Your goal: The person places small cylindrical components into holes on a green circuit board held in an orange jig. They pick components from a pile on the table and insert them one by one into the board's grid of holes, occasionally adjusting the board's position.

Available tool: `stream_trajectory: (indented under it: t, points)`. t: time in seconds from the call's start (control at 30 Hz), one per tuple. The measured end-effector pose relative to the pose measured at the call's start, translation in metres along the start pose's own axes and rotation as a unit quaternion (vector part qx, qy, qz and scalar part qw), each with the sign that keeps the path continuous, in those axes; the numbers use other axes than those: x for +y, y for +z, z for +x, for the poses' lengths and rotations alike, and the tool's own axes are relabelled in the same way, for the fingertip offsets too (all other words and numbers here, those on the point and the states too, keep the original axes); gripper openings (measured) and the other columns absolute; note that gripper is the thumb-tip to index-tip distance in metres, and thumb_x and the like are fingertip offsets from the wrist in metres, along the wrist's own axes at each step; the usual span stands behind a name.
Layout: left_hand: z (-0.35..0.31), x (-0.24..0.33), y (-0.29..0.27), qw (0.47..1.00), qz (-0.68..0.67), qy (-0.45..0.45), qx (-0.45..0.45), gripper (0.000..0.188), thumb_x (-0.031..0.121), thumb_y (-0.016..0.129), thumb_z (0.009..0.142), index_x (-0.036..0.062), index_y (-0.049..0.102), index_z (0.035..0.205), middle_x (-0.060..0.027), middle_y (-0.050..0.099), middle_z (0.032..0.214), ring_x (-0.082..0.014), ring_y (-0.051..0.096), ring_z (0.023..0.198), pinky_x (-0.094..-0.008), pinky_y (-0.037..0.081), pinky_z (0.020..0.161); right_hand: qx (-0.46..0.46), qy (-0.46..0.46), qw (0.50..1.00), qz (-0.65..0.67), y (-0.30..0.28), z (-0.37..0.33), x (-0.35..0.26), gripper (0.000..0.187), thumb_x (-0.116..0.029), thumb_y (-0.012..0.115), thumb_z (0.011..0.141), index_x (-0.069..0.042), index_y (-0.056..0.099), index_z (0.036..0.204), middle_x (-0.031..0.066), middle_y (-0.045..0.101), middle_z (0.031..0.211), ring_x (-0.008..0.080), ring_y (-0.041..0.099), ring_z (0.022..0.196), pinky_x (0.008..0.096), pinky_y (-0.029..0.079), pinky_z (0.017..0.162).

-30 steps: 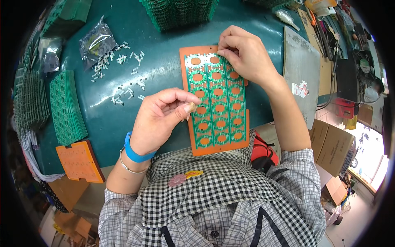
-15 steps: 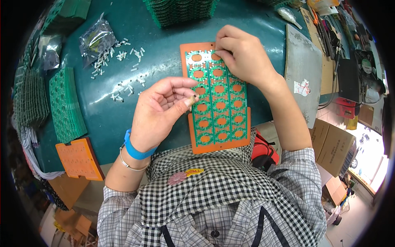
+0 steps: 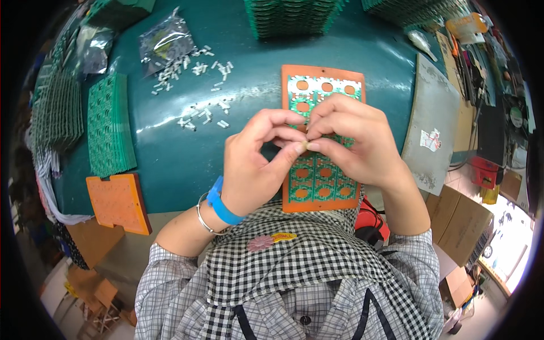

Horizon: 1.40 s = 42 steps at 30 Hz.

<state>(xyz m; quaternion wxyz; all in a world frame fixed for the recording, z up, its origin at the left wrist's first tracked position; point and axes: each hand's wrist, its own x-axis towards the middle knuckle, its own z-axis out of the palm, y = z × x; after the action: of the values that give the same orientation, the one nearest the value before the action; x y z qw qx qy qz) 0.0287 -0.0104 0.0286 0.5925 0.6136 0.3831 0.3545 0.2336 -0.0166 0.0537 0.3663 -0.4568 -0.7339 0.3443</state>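
My left hand [image 3: 256,158] and my right hand [image 3: 358,139] meet over the board, thumb and fingertips pinched together. Between their tips is a tiny yellowish piece [image 3: 305,145], too small and too covered to name. Below them lies a green circuit board panel [image 3: 324,182] with rows of ring-shaped boards and oval openings. It rests on an orange plate [image 3: 321,208] whose rim shows at both ends. White parts sit along the panel's far rows. My hands hide its middle.
Small clear-and-white parts [image 3: 198,113] lie scattered left of the panel, near a plastic bag [image 3: 166,42]. Stacked green panels [image 3: 110,124] stand at left and a tall stack [image 3: 294,17] at the back. An orange plate [image 3: 119,203] overhangs the left front edge. A grey board [image 3: 432,122] lies at right.
My right hand has come back from the panel's far end to meet my left hand's fingertips. The view has shifted, so the panel and table appear displaced.
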Motion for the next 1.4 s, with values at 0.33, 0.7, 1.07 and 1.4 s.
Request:
stream_trajectory:
  t: [0.33, 0.7, 1.07, 1.4]
  points:
    - [0.029, -0.002, -0.074, 0.866, 0.475, 0.155, 0.004, 0.041, -0.005, 0.076, 0.071, 0.0073, 0.071, 0.109, -0.0101, 0.067, 0.11, -0.0333, 0.06, 0.104, -0.04, 0.05, 0.091, 0.046, 0.06, 0.997, -0.027, -0.029, -0.004, 0.026, 0.007, 0.002, 0.072, 0.082, 0.0, 0.066, 0.086, 0.0061, 0.065, 0.098, 0.0177, 0.063, 0.075, 0.0279, 0.052, 0.066]
    - [0.042, -0.026, -0.1, 0.843, 0.524, 0.12, -0.004, 0.014, 0.004, 0.077, 0.08, 0.0029, 0.066, 0.089, -0.0046, 0.065, 0.091, -0.0217, 0.058, 0.088, -0.0343, 0.047, 0.081, 0.037, 0.11, 0.986, -0.116, -0.025, -0.004, 0.053, 0.008, 0.0, 0.07, 0.084, 0.002, 0.062, 0.083, 0.0094, 0.063, 0.097, 0.026, 0.065, 0.077, 0.0352, 0.052, 0.068]
    - [0.023, -0.02, -0.074, 0.978, 0.194, -0.04, 0.064, 0.009, 0.006, 0.074, 0.092, -0.0015, 0.074, 0.097, -0.0018, 0.071, 0.083, -0.0064, 0.06, 0.072, -0.022, 0.049, 0.065, 0.044, 0.086, 0.985, -0.146, -0.022, -0.001, 0.062, 0.008, -0.002, 0.072, 0.084, 0.002, 0.065, 0.086, 0.0102, 0.064, 0.1, 0.0303, 0.066, 0.085, 0.0388, 0.053, 0.076]
    - [0.015, -0.012, -0.062, 0.993, 0.052, -0.107, -0.008, 0.014, 0.011, 0.071, 0.096, -0.0021, 0.074, 0.101, -0.0025, 0.07, 0.083, -0.0056, 0.057, 0.07, -0.0203, 0.046, 0.062, 0.044, 0.071, 0.982, -0.169, -0.023, 0.0, 0.061, 0.007, -0.001, 0.072, 0.084, 0.002, 0.065, 0.086, 0.0101, 0.064, 0.1, 0.0311, 0.066, 0.086, 0.0398, 0.054, 0.076]
